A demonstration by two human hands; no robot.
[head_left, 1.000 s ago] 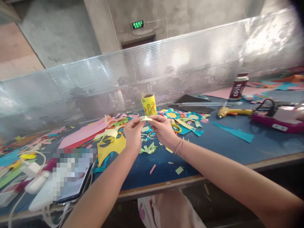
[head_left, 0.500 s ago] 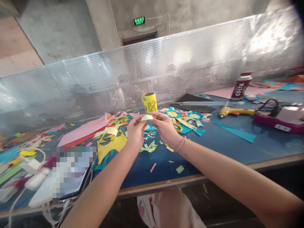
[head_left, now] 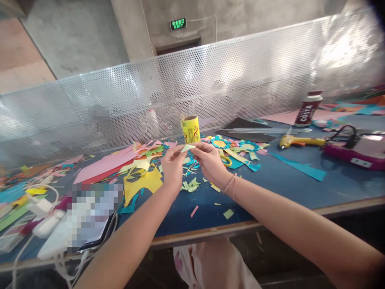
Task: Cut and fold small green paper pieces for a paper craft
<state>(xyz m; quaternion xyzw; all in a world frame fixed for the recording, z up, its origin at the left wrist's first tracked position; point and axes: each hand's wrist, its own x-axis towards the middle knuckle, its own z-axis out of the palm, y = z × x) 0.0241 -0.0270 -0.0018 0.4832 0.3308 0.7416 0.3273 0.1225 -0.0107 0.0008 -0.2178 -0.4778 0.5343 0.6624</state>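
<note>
Left hand (head_left: 172, 167) and right hand (head_left: 212, 162) are pinching a pale green paper piece (head_left: 188, 147) between their fingertips, one at each end, raised over the blue tabletop (head_left: 264, 192). Over the last second the piece has been changing outline: from a flattish band to a low peak, and now showing as a lopsided wedge sloping toward the right hand. Both hands are keeping almost the same position, so the paper is probably being folded or turned within the grip; the crease itself is too small to tell. The stock is looking thin and matte. Just beyond the fingers, a yellow printed tube (head_left: 191, 130) is standing upright, open-topped and smooth-walled. Below, curled light green snippets (head_left: 191, 185) are lying in a loose heap, a narrow pink strip (head_left: 194, 211) nearer the edge. To the right, a yellow loop handle (head_left: 227, 161) is showing beside a blue-fringed paper rosette (head_left: 219, 143); to the left, a jagged yellow cutout (head_left: 152, 180) is lying near flat pink sheets (head_left: 104, 163). Farther right, a yellow glue gun (head_left: 302, 141) is resting near a dark red COSTA bottle (head_left: 308, 109). Behind everything, a perforated metal screen (head_left: 120, 98) is catching hazy reflections.
</note>
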